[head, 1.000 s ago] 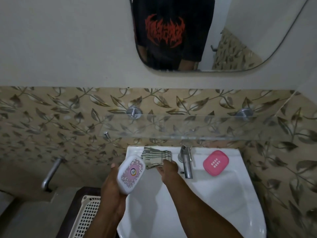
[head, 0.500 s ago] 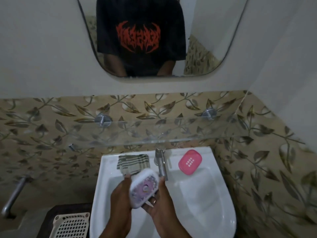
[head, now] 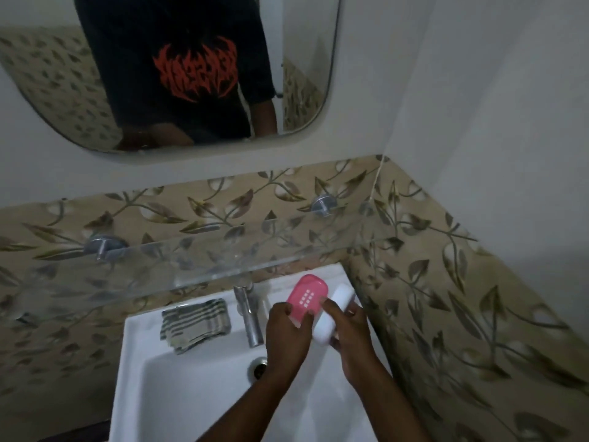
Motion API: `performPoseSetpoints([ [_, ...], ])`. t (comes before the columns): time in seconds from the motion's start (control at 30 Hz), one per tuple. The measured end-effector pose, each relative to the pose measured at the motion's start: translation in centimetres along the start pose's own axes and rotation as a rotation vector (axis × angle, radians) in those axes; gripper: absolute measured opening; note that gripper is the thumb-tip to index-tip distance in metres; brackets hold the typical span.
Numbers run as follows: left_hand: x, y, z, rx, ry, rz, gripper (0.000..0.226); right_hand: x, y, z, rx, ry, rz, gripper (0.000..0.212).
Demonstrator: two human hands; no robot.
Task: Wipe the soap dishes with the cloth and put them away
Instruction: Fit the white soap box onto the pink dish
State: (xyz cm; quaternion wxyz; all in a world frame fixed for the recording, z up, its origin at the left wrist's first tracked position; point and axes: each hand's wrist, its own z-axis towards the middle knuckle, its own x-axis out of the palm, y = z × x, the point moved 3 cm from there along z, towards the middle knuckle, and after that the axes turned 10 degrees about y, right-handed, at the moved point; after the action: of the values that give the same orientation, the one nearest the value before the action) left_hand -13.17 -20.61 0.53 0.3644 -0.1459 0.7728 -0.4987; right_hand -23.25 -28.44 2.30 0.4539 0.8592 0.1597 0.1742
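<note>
My left hand (head: 287,333) grips the pink soap dish (head: 306,293), tilted up at the back right corner of the white sink (head: 153,393). Right beside it, my right hand (head: 349,327) holds the white soap dish (head: 331,314) edge-on, its decorated face turned away. The two dishes almost touch. The striped green-and-white cloth (head: 195,323) lies folded on the sink's back rim, left of the tap, with neither hand on it.
A chrome tap (head: 248,314) stands between cloth and hands, the drain (head: 258,368) below it. A glass shelf (head: 191,266) juts out over the sink's back. The tiled side wall (head: 462,298) is close on the right. A mirror (head: 191,74) hangs above.
The white dish passed from my left hand to my right and went to the sink's right corner. My left hand took hold of the pink dish and tilted it up. The view swung right.
</note>
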Motion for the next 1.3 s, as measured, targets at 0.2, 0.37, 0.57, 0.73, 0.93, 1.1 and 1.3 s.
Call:
performPoseSetpoints([
  [0.2, 3.6, 2.1, 6.0, -0.163, 0.012, 0.448, 0.085, -2.0, 0.0, 2.8, -0.017, -0.006, -0.098, 0.088],
  [0.37, 4.7, 3.4, 8.4, -0.153, 0.009, 0.706, 0.093, -3.3, 0.5, 3.5, -0.051, 0.001, -0.142, 0.106],
  [0.57, 3.6, 2.6, 7.6, 0.02, 0.001, 0.672, 0.069, -3.6, 2.6, 3.3, -0.087, 0.029, -0.251, 0.098],
  [0.73, 1.0, -0.2, 5.0, 0.155, 0.094, 0.564, 0.07, -3.4, 6.6, 1.5, -0.265, 0.199, -0.521, 0.084],
  [0.93, -4.6, -6.7, -0.8, 0.293, 0.198, 0.514, 0.072, -2.4, 11.9, -3.4, -0.435, 0.544, -1.022, 0.095],
  [1.1, -10.6, -11.5, -5.9, 0.409, 0.161, 0.434, 0.078, -0.4, 15.8, -8.3, -0.561, 0.643, -1.241, 0.095],
  [1.3, -17.8, -16.0, -8.7, 0.623, 0.059, 0.223, 0.072, 4.8, 21.4, -14.0, -0.846, 0.684, -1.269, 0.094],
])
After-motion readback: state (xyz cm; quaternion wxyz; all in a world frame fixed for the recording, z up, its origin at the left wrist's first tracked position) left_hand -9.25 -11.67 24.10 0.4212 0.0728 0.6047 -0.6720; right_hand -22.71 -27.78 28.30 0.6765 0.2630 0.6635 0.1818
